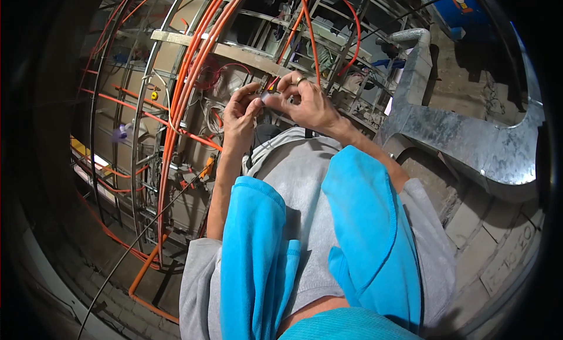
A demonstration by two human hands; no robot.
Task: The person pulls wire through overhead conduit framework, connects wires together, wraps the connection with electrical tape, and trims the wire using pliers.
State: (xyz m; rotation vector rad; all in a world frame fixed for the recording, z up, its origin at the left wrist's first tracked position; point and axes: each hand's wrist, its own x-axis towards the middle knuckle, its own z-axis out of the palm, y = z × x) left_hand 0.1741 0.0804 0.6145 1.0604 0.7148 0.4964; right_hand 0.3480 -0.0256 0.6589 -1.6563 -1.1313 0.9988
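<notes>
My left hand (pixel 239 118) is raised at the upper middle, thumb and fingers pinched on a small, shiny grey piece (pixel 265 97). From the other side my right hand (pixel 309 105), with a ring on one finger, closes its fingertips on the same piece, and they are partly smeared by motion. The piece's exact kind cannot be made out. Just above it, between the two hands, a thin red wire (pixel 273 82) shows, with a bit of yellow and black at the fingertips.
Orange corrugated conduits (pixel 183 102) run down past my left arm. A wooden strip (pixel 249 57) crosses metal framing beyond my hands. A silver duct (pixel 469 141) fills the right side, above a block wall (pixel 478 264). An orange-handled tool (pixel 207 167) hangs near my left forearm.
</notes>
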